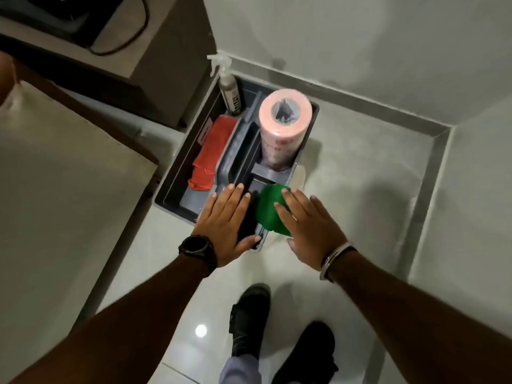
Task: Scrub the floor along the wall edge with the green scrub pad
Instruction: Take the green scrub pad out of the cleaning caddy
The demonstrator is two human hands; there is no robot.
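Standing on the pale tiled floor [346, 167] near the wall edge [374, 106]: a grey caddy [171, 195] holding a spray bottle [229, 92], a red cloth [210, 156] and an upright pink roll [282, 126]. Lying at the caddy's near end is the green scrub pad [267, 209]. Left hand [224, 225] is hovering flat, fingers spread, gripping nothing. Right hand [310, 228] is reaching over the pad, fingers overlapping it; whether it is gripping cannot be told.
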